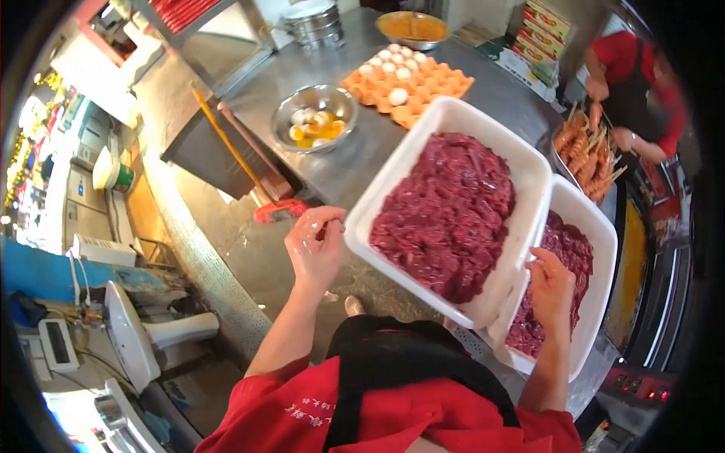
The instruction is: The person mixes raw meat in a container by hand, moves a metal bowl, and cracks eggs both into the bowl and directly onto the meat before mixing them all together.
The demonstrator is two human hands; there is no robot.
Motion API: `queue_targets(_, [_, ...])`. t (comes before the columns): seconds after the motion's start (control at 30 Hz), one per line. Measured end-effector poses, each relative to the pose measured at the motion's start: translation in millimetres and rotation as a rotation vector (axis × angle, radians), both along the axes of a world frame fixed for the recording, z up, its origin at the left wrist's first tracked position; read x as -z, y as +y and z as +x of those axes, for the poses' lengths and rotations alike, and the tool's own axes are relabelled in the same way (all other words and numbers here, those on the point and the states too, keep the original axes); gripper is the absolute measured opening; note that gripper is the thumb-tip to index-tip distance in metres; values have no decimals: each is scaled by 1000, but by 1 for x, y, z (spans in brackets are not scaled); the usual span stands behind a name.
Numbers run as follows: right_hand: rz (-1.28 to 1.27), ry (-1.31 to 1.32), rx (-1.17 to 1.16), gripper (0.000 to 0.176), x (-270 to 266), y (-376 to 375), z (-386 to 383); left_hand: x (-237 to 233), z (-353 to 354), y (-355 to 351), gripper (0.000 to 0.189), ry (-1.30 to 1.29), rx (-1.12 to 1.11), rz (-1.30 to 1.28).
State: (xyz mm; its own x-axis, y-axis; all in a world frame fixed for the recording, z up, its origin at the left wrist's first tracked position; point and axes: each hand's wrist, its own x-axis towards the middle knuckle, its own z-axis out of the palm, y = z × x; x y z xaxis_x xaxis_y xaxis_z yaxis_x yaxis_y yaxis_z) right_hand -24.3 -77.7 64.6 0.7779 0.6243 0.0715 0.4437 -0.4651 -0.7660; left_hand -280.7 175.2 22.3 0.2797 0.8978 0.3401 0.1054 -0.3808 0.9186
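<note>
A white plastic tub full of dark red sliced raw meat is in front of me. Its right side overlaps a second white tub, which holds similar meat. My right hand is at the rim between the two tubs, its fingers bent over the first tub's edge. Close to that tub's left corner is my left hand, raised and wet-looking, with fingers curled and nothing visible in them. Whether its fingertips touch the rim is hard to tell.
On the steel table are a metal bowl of cracked eggs, an orange egg tray and a basin of orange liquid. At right, a co-worker's hands are by skewered meat. A red-headed brush stands left.
</note>
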Motion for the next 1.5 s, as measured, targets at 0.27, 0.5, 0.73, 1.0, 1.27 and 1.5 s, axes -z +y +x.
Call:
queue_targets(0.27, [-215,-388,-231,28,-9,95,-39,36,-66,98,14,108,-92,-317])
queue_targets(0.5, [-81,-14,-176,23,-8,169,-1,27,-39,179,14,126,-58,-122])
queue_targets(0.73, [134,-72,-305,18,-14,247,-13,-8,136,240,24,393,446,340])
queue_targets(1.0, [-24,-79,-87,16,-24,311,37,50,261,274,58,983,631,626])
queue_targets(1.27, [-74,-11,-123,19,-1,483,94,46,281,302,27,1059,886,439])
queue_targets(1.5, [-551,-294,-380,28,68,617,102,62,278,295,38,794,795,259])
